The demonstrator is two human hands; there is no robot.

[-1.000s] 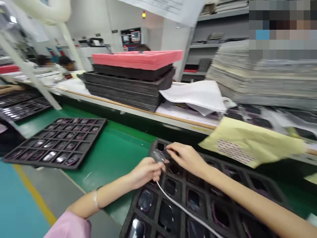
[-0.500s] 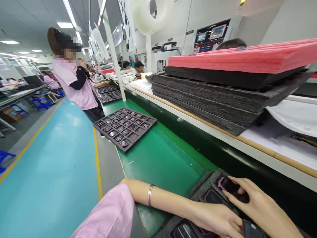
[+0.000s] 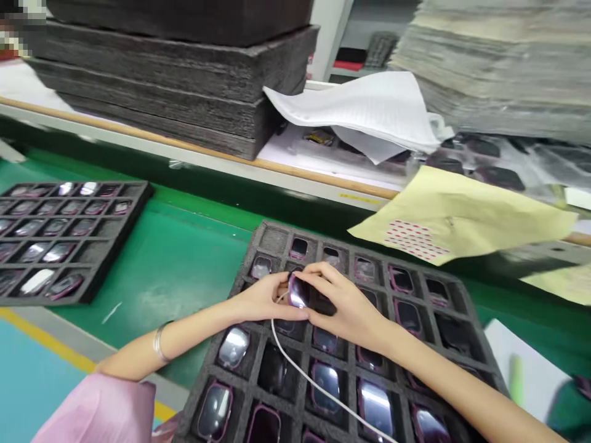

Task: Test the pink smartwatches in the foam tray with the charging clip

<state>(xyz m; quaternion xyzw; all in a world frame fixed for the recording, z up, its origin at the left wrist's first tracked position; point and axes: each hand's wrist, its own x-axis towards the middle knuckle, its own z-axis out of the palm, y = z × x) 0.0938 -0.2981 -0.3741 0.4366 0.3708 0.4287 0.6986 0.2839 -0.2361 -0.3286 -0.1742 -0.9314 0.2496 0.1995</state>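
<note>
My left hand (image 3: pixel 263 299) and my right hand (image 3: pixel 351 307) meet above a dark foam tray (image 3: pixel 272 240). Between them is a small strapless smartwatch (image 3: pixel 298 291) with a purple frame and a glossy dark face. The right fingers grip its top and right side; the left fingers close around its left side. From the left hand a thin white cable (image 3: pixel 295 364) runs down across the tray; its end is hidden by the fingers. Similar smartwatches, such as a purple-framed one (image 3: pixel 215 411), lie in the tray's compartments, one in each.
A second foam tray (image 3: pixel 99 252) of smartwatches lies at left on the green bench (image 3: pixel 170 258). Behind, a shelf carries stacked black foam trays (image 3: pixel 184 80) and a white foam sheet (image 3: pixel 364 104). Yellow paper (image 3: pixel 462 212) overhangs the shelf edge. A white sheet lies at right.
My view has swung right and down onto the near tray. My hands, earlier low at the right with the left arm crossing the tray, now hold a smartwatch together, the white cable in sight.
</note>
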